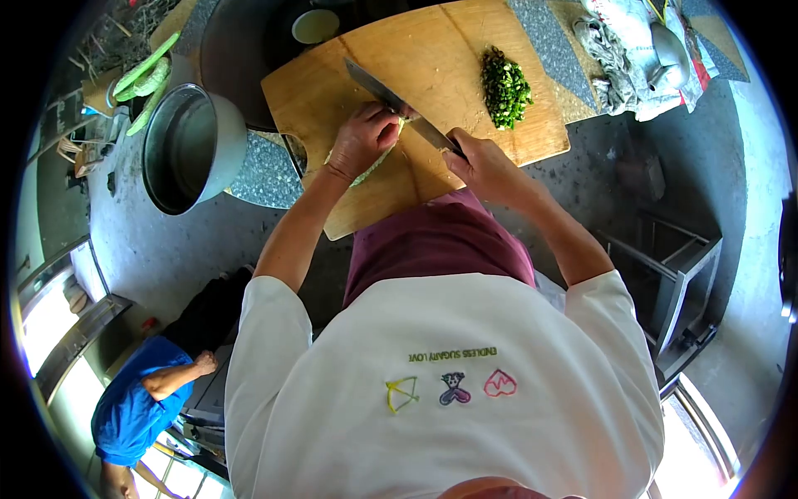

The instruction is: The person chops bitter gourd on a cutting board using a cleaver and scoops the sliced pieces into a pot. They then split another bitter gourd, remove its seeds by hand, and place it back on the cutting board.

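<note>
My right hand (485,169) is wrapped round the handle of a kitchen knife (376,84), whose blade slants up and left across the wooden cutting board (399,50). My left hand (366,141) is closed over a long, pale green vegetable (371,169) lying on the board. Its far end meets the blade close to my left fingertips; my fingers hide much of it, so its kind is unclear. A heap of chopped dark green vegetable (504,89) lies on the board's right side.
A deep metal pot (218,150) stands left of the board, with long green gourds (150,75) beyond it. A pale bowl (316,27) sits behind. Cloths (619,58) lie at right. A metal frame (677,283) stands lower right. Another person in blue (141,399) is lower left.
</note>
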The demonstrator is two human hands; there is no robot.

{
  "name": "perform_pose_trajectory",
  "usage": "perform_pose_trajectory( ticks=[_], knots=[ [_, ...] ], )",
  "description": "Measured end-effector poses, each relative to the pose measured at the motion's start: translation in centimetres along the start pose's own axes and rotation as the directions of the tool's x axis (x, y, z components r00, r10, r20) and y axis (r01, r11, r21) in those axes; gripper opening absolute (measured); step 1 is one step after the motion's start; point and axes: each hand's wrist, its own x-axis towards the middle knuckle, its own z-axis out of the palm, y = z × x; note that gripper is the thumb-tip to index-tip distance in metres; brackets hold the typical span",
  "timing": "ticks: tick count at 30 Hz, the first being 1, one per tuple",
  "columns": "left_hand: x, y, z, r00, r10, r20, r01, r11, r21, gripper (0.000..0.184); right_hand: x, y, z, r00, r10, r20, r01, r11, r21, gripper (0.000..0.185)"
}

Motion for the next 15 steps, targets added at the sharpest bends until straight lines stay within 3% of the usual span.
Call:
perform_pose_trajectory(
  ticks=[2,4,12,15],
  knots=[
    [0.0,0.1,0.0,1.000,-0.006,0.007,0.007,1.000,-0.027,0.009,0.2,0.6,0.6,1.000,0.018,-0.001,-0.018,1.000,0.013,0.022],
    [0.2,0.1,-0.1,1.000,-0.004,-0.011,0.003,1.000,-0.027,0.009,1.2,1.4,2.1,0.988,-0.110,-0.105,0.110,0.994,0.003,0.021],
    [0.0,0.0,0.0,1.000,0.006,-0.009,-0.006,0.999,-0.034,0.010,0.1,-0.3,-0.1,0.998,0.059,0.029,-0.061,0.996,0.070,0.021],
    [0.3,0.1,-0.1,1.000,0.006,-0.004,-0.006,1.000,-0.029,0.010,1.2,1.8,2.7,0.986,-0.091,-0.142,0.099,0.994,0.052,0.020]
  ],
)
